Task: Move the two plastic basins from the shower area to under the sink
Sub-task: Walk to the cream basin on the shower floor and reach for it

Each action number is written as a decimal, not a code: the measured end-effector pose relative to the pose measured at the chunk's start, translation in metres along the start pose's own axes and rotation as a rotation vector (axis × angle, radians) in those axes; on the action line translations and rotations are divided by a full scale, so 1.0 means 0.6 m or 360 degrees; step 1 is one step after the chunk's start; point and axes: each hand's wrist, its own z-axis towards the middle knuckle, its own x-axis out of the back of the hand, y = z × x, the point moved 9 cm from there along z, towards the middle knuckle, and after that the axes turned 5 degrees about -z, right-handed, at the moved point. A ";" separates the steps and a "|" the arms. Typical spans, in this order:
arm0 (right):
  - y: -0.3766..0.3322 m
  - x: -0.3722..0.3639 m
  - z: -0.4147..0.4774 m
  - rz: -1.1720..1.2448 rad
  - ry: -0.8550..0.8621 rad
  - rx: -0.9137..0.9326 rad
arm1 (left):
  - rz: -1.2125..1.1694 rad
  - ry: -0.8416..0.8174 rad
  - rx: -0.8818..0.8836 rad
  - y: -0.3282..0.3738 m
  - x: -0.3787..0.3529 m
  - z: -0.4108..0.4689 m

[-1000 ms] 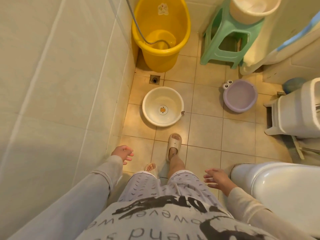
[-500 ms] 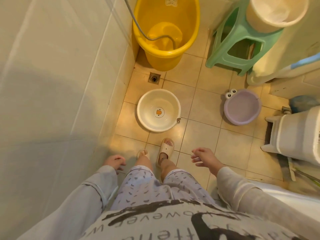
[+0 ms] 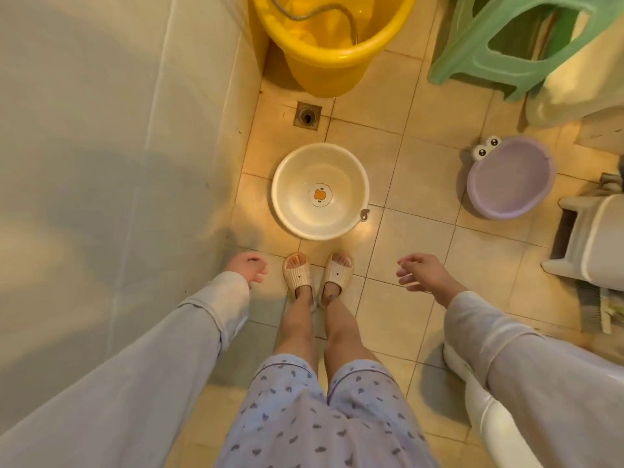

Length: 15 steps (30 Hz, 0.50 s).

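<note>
A cream round basin with an orange duck mark on its bottom sits on the floor tiles just ahead of my slippered feet. To the right, near the white bin, a purple basin with two cartoon eyes on its rim rests on the floor. Both basins look empty. My left hand hangs low by the left wall, fingers loosely curled, holding nothing. My right hand hovers over the tiles to the right of my feet, fingers spread and empty. Neither hand touches a basin.
A tall yellow tub with a shower hose in it stands at the back beside a floor drain. A green plastic stool is at the back right. A white bin and a toilet line the right side; a tiled wall closes the left.
I have stepped closer to the cream basin and brought both feet side by side. The view tilted further down. Both hands stay empty and have spread slightly apart.
</note>
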 end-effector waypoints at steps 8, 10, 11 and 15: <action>-0.051 -0.004 0.302 -0.0186 0.0076 0.0036 | 0.0009 0.0016 0.0002 0.049 -0.030 0.265; -0.066 -0.012 0.393 -0.0315 0.0097 0.0070 | 0.0115 0.0087 -0.0022 0.051 -0.036 0.347; -0.071 -0.020 0.438 -0.0390 0.0104 0.0076 | 0.0226 0.0160 -0.0051 0.053 -0.036 0.387; -0.087 -0.043 0.606 -0.0699 0.0275 0.0116 | 0.0564 0.0490 -0.0127 0.056 -0.031 0.541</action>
